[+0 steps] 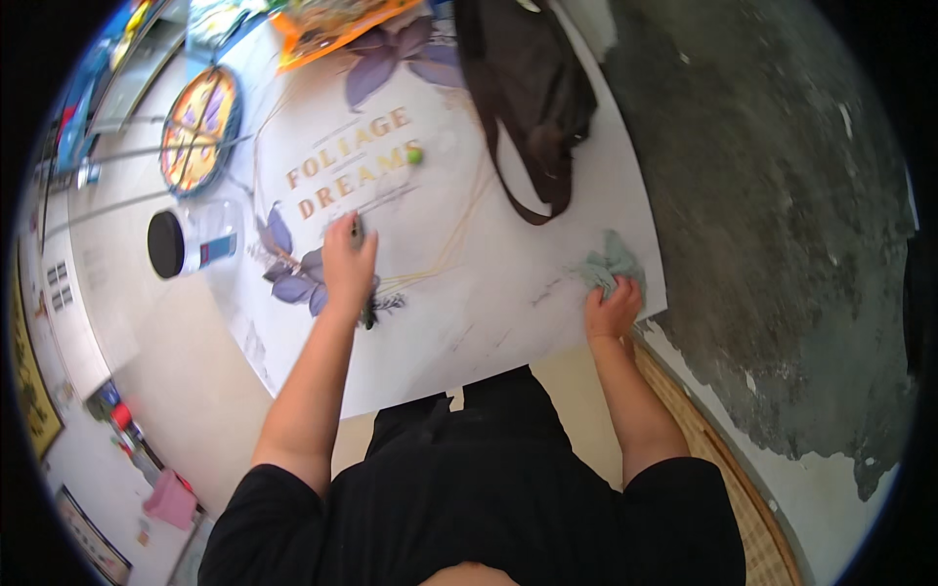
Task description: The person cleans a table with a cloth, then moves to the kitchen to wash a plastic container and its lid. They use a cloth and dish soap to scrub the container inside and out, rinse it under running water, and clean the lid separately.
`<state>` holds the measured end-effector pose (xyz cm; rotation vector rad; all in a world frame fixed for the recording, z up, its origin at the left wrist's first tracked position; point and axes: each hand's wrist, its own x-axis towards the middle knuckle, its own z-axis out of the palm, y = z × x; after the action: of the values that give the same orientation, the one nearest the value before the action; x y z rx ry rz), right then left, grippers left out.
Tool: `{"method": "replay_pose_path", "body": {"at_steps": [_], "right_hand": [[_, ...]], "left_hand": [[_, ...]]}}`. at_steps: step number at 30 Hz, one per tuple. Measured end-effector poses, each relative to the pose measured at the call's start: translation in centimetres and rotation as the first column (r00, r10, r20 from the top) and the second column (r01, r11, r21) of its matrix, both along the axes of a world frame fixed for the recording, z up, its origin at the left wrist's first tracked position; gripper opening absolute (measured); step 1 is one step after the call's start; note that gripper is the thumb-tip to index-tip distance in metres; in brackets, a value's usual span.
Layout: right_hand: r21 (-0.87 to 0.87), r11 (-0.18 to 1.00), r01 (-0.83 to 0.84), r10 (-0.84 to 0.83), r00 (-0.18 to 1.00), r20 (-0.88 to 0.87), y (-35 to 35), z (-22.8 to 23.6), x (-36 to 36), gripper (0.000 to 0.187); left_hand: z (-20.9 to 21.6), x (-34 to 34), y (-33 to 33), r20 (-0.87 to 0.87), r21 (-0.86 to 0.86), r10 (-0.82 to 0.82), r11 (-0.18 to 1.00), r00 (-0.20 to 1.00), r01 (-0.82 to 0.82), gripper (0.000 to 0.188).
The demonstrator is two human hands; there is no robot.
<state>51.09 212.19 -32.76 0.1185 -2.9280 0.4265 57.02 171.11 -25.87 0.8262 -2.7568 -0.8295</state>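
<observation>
My left hand is closed over the left part of a white tablecloth printed with purple leaves and gold lettering. A slim dark object shows at its fingers; its kind is too blurred to make out. At the table's right corner, my right hand grips a crumpled pale green cloth that rests on the tablecloth. A small round green thing lies on the printed lettering, farther off than my left hand.
A dark brown bag with a strap lies at the far right of the table. Along the left edge are a clear jar with a black lid and a round, patterned, blue-rimmed object. An orange package sits at the back. A grey patchy wall borders the right.
</observation>
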Motion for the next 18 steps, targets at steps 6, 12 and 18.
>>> {"method": "replay_pose_path", "body": {"at_steps": [6, 12, 18], "right_hand": [[0.015, 0.92, -0.393, 0.378, 0.894, 0.241, -8.3, 2.0, 8.2, 0.045], [-0.024, 0.732, -0.681, 0.652, 0.69, 0.314, -19.0, 2.8, 6.6, 0.042], [-0.017, 0.81, -0.586, 0.584, 0.804, 0.117, -34.1, 2.0, -0.8, 0.041]], "left_hand": [[-1.3, 11.7, 0.5, 0.27, -0.022, 0.026, 1.0, 0.963, -0.021, 0.073], [-1.0, 16.6, -1.0, 0.32, 0.076, 0.093, 0.989, 0.943, -0.123, 0.069], [0.0, 22.8, 1.1, 0.492, 0.237, 0.238, 0.889, 0.837, -0.391, 0.077]]}}
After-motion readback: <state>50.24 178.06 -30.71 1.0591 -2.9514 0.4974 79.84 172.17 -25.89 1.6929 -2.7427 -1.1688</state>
